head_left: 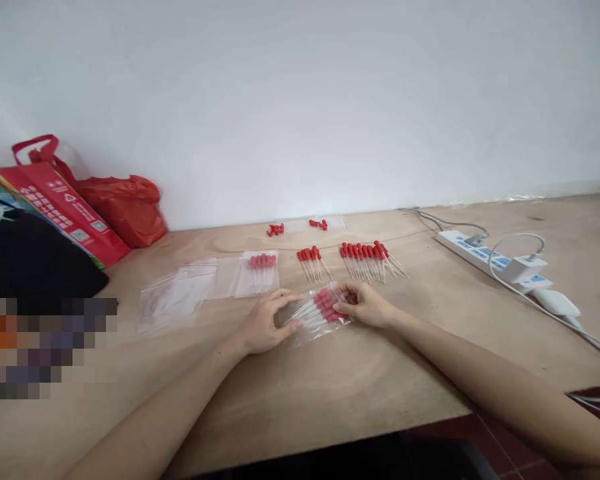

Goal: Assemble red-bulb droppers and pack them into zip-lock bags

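A clear plastic bag of red-bulbed droppers (316,312) lies on the wooden table (330,387) between my hands. My left hand (264,323) grips its left end, fingers curled over the dropper tips. My right hand (364,303) pinches the right end by the red bulbs. Behind it lie a filled bag of droppers (260,270), a small loose group of droppers (311,261) and a larger row of droppers (371,260). Empty clear bags (180,293) lie to the left.
Loose red bulbs (276,229) and glass tubes lie near the wall. A white power strip (495,259) with a plugged charger and cables sits at the right. Red bags (105,203) and a black bag (25,263) stand at the left. The table's front edge is close.
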Action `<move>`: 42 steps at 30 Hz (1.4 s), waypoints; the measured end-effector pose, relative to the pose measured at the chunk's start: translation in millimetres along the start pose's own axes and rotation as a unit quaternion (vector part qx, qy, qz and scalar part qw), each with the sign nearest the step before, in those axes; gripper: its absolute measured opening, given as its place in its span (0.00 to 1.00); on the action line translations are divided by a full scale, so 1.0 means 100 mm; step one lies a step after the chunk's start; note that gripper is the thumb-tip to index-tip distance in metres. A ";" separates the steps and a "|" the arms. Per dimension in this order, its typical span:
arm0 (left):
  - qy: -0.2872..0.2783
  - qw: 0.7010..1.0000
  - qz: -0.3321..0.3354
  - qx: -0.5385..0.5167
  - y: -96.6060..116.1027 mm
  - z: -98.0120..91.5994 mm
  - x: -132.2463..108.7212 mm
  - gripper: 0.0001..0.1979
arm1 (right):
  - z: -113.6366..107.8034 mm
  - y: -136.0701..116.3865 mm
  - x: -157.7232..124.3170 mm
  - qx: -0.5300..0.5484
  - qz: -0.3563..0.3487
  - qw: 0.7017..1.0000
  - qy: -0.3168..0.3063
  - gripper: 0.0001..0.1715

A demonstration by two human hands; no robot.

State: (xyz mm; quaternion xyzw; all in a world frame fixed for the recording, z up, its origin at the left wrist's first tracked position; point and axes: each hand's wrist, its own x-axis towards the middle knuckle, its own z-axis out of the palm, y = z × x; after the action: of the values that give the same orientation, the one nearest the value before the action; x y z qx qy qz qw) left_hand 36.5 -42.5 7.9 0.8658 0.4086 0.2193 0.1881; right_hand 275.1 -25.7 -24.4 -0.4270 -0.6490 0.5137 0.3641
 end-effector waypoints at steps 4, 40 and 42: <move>0.009 0.987 -0.124 -0.098 -0.05 0.06 0.15 0.28 | 0.10 -0.02 0.07 0.011 -0.023 0.999 -0.037 0.24; 0.227 0.826 -0.382 0.348 -0.91 -0.56 0.24 0.23 | -0.01 0.06 0.08 -0.152 -0.067 0.984 0.068 0.09; 0.182 0.810 -0.420 0.366 -1.03 -0.69 -0.01 0.28 | 0.00 0.04 0.08 -0.158 -0.063 0.983 0.063 0.09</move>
State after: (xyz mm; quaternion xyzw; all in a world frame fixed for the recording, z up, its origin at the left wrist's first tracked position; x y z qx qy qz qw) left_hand -65.2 28.4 13.2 0.5587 0.8094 0.1063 -0.1464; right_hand 273.3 -17.9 -27.7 -0.4691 -0.7234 0.3529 0.3634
